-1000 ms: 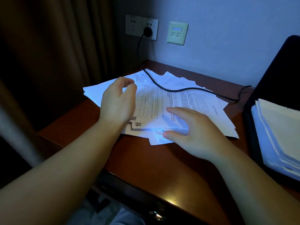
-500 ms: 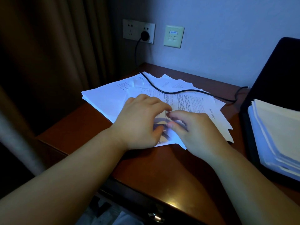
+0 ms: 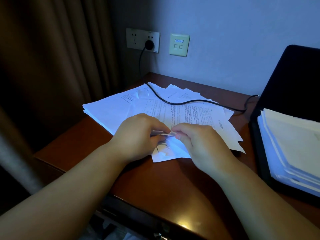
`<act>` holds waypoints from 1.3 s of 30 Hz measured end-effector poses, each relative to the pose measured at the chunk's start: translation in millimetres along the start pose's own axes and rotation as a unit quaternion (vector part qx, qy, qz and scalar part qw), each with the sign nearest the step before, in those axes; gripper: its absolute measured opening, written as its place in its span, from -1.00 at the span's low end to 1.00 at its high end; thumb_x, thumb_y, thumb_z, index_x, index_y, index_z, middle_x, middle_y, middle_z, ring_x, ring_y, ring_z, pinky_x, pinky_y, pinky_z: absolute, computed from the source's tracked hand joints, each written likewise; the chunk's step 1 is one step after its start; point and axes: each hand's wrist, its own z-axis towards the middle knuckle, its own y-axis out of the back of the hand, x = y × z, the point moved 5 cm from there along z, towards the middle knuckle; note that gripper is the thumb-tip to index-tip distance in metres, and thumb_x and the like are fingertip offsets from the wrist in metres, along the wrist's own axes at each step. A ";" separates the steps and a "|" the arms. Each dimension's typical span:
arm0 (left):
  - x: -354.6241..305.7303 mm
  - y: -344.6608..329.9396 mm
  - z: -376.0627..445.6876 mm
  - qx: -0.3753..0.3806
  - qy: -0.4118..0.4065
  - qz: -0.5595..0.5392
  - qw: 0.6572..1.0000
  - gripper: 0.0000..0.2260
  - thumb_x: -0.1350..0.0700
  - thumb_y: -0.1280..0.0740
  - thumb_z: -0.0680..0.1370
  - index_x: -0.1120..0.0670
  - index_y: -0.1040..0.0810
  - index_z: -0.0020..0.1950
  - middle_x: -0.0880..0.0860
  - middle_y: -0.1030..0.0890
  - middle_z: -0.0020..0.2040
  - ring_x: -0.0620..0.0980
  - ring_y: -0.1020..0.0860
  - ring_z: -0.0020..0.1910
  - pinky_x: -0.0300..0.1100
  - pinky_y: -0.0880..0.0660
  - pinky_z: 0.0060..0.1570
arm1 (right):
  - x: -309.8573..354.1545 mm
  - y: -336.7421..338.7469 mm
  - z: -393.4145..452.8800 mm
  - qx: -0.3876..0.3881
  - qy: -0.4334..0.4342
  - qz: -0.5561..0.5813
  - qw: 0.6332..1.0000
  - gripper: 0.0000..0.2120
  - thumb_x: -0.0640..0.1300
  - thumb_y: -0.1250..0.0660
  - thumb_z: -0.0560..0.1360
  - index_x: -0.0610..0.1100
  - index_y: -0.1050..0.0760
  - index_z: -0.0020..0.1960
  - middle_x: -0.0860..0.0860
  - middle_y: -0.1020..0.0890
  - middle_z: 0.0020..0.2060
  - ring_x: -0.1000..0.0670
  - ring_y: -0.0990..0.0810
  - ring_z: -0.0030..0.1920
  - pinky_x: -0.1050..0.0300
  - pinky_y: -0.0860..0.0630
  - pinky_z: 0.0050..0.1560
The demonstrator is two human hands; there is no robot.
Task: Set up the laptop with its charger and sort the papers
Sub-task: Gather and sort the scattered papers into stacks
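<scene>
Dim room, bluish light on a brown wooden desk (image 3: pixel 155 184). A loose, fanned pile of printed papers (image 3: pixel 173 110) lies across the middle of the desk, sheets overlapping at odd angles. Left hand (image 3: pixel 138 135) and right hand (image 3: pixel 199 144) meet at the near edge of the pile, fingers of both curled; between their fingertips they pinch a small slip of paper (image 3: pixel 164 135), held just above a crumpled sheet (image 3: pixel 171 151) that sticks out toward the desk's front edge. What is printed on the slip cannot be read. A black charger cable (image 3: pixel 181 102) runs from a plug (image 3: pixel 149 45) seated in the wall socket (image 3: pixel 133 38), down the wall, across the top of the paper pile and off to the right toward the laptop (image 3: pixel 297 80); where it joins the laptop is too dark to tell. The laptop stands open at the right edge of the desk, screen dark, with a neat stack of papers (image 3: pixel 292 146) lying on its keyboard area. A cream wall plate (image 3: pixel 179 45) sits just right of the socket. Brown curtain (image 3: pixel 52 66) hangs at left.
</scene>
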 end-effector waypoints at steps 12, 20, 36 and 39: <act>-1.2 2.2 -2.2 -0.050 0.011 -0.032 0.998 -0.85 0.06 -0.39 0.58 -0.11 -0.75 0.06 -0.13 -0.73 0.00 -0.07 -0.61 -0.01 0.00 -0.60 -0.01 | 14.7 7.5 -6.3 -0.057 0.046 -0.107 0.991 -0.68 -0.26 -0.32 0.54 0.04 -0.64 0.19 -0.04 -0.70 -0.08 -0.21 -0.63 -0.07 -0.09 -0.59 -0.09; -2.3 26.7 -7.6 -0.189 0.032 -0.027 0.981 -0.64 0.23 -0.54 0.44 0.01 -0.68 0.22 -0.03 -0.67 0.16 -0.01 -0.61 0.10 -0.06 -0.56 0.13 | 14.8 30.3 -26.5 -0.193 0.047 -0.086 0.976 -0.70 -0.41 -0.35 0.48 -0.11 -0.71 0.06 -0.08 -0.71 -0.24 -0.24 -0.65 -0.24 -0.02 -0.57 -0.28; 12.2 16.7 -29.9 -0.122 0.281 -0.235 0.922 -0.42 -0.01 -0.52 0.53 -0.04 -0.39 0.50 -0.09 -0.45 0.27 0.00 -0.53 0.24 -0.10 -0.61 -0.08 | 8.5 59.2 -79.3 -0.305 0.031 -0.005 0.952 -0.75 -0.31 -0.24 0.53 -0.17 -0.68 0.03 0.03 -0.65 -0.26 -0.01 -0.56 -0.24 0.21 -0.34 -0.26; 9.3 10.6 -31.9 -0.107 0.325 -0.339 0.876 -0.53 0.06 -0.51 0.54 0.02 -0.45 0.40 -0.02 -0.53 0.25 0.05 -0.59 0.14 -0.03 -0.60 0.01 | -2.6 47.3 -84.8 -0.236 -0.041 0.030 0.970 -0.79 -0.30 -0.29 0.59 -0.09 -0.67 0.07 0.13 -0.57 -0.28 0.05 -0.49 -0.25 0.30 -0.36 -0.29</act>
